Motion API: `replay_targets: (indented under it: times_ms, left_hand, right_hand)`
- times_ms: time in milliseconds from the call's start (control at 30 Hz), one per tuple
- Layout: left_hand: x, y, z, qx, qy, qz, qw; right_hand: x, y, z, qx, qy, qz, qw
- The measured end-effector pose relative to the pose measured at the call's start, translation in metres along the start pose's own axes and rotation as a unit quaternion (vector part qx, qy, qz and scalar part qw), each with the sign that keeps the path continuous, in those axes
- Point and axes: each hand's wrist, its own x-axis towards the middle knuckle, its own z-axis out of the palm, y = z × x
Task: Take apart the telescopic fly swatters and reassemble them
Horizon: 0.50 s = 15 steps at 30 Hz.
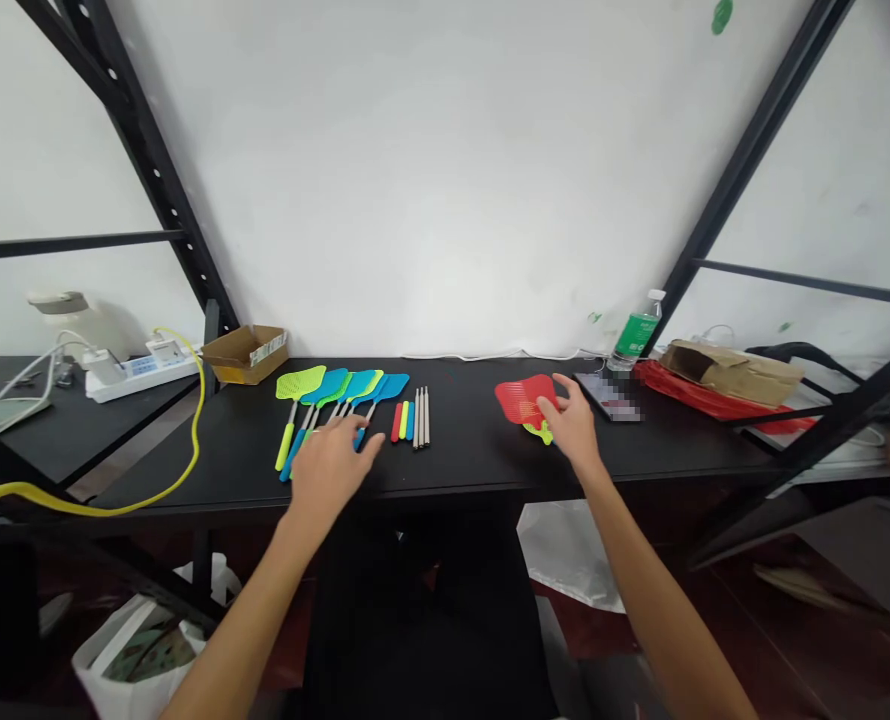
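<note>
Left of the middle of the desk (467,462), the fly swatters (330,386) look fully joined; loose handles (404,421), rods (422,418) and heads seem left to fit. Nearer the right edge, our right hand (574,420) has its grip clamped on the red head (522,400), above a lime head (542,433). Our left hand (330,462) spreads thumb and forefinger apart over swatters. The cardboard box (239,362) and bottle (635,336), by the back edge, stand clear of both hands.
</note>
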Motion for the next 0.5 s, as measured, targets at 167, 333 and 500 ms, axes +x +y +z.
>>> replay_targets:
  times_ms: [167,333,500]
  left_hand:
    - [0.006,-0.026,-0.002,0.139,-0.090,-0.052,0.985]
    - [0.005,-0.022,0.000,0.163,-0.101,-0.042,0.981]
    - [0.004,-0.016,-0.010,0.174,-0.100,-0.049,0.979]
  right_hand:
    - [0.014,0.032,-0.031,-0.261,0.015,0.040,0.964]
    - [0.005,0.024,-0.026,-0.366,-0.020,0.052,0.929]
    - [0.003,0.010,-0.023,-0.332,0.021,0.000,0.943]
